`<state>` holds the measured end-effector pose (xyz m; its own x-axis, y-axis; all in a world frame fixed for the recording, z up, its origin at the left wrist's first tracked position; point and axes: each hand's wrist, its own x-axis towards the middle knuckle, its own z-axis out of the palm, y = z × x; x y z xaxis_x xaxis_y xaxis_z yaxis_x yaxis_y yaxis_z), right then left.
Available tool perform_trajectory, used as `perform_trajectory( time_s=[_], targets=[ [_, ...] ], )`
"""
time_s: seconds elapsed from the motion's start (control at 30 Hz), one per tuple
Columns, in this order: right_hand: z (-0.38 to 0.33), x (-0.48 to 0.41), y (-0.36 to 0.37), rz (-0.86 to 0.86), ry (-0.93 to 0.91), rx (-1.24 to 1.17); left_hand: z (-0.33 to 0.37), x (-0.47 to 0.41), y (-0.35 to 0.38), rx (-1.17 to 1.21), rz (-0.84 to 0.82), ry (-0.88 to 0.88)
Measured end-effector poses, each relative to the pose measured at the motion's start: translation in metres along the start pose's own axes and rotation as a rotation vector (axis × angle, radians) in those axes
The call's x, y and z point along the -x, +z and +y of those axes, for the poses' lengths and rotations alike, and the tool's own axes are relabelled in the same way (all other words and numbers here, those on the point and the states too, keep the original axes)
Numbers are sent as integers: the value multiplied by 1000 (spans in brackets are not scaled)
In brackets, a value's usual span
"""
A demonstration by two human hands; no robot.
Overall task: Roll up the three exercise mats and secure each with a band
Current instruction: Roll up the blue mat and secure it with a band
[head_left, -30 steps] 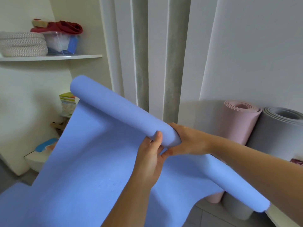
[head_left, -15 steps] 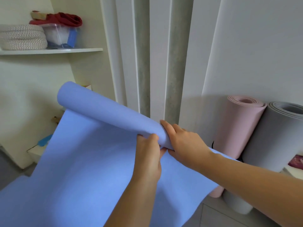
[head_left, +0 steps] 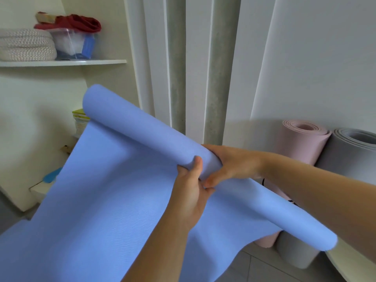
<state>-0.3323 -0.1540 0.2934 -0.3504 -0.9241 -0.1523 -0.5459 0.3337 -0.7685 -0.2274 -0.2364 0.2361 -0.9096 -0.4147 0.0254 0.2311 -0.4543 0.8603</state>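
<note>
- Blue foam first: I count one blue mat (head_left: 114, 200), partly rolled and held up in the air. Its rolled part runs from upper left to lower right, and the loose sheet hangs down toward the lower left.
- I count two hands, both at the middle of the roll and touching each other.
- The left hand (head_left: 191, 198) grips from below. Its thumb is pressed over the top of the roll and the other fingers are curled out of sight beneath.
- The right hand (head_left: 234, 165) wraps the roll from the far side. Its fingers are hidden behind the roll and its thumb is curled under, against the left hand.
- Two rolled mats stand upright against the wall on the right, touching: one pink mat (head_left: 301, 147) and one grey mat (head_left: 350, 159).
- A thin black strip (head_left: 263, 181) shows on the pink mat; I cannot tell whether it goes all the way round.
- One shelf (head_left: 91, 62) at upper left carries one rope basket (head_left: 26, 47) and one clear plastic box (head_left: 69, 45) beside it. One red cloth (head_left: 81, 22) lies on top of the box.
- One stack of books (head_left: 80, 123) sits just behind the roll's far end.
- Against half a second ago, the right hand lay over the top of the roll with its fingers showing; now it is round the back.
- The roll's far end has risen, uncovering the books. The near end now juts out below the right forearm.
- The pink and grey mats have not moved.
</note>
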Motion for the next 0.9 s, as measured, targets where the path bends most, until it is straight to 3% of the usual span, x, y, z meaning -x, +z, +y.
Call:
perform_trajectory(
  time_s=[0.17, 0.3, 0.43, 0.53, 0.67, 0.77, 0.9],
  targets=[
    [5, -3, 6, 208, -14, 209, 6, -8, -2, -199, -11, -58],
    [20, -1, 27, 397, 21, 396, -7, -3, -3, -91, 192, 0],
    [38, 0, 66, 628, -98, 696, -15, -3, -2, -160, 299, 114],
    [45, 7, 72, 467, -195, 478, -14, -3, -15, -244, 307, 119],
    [35, 9, 40, 259, -147, 49, -11, 3, -26, -228, 101, 99],
    [25, 7, 29, 101, -39, -20, -9, 4, -30, -205, -25, 50],
    [22, 4, 29, 148, -48, -18, -8, 1, -33, -183, -105, 11]
  ],
)
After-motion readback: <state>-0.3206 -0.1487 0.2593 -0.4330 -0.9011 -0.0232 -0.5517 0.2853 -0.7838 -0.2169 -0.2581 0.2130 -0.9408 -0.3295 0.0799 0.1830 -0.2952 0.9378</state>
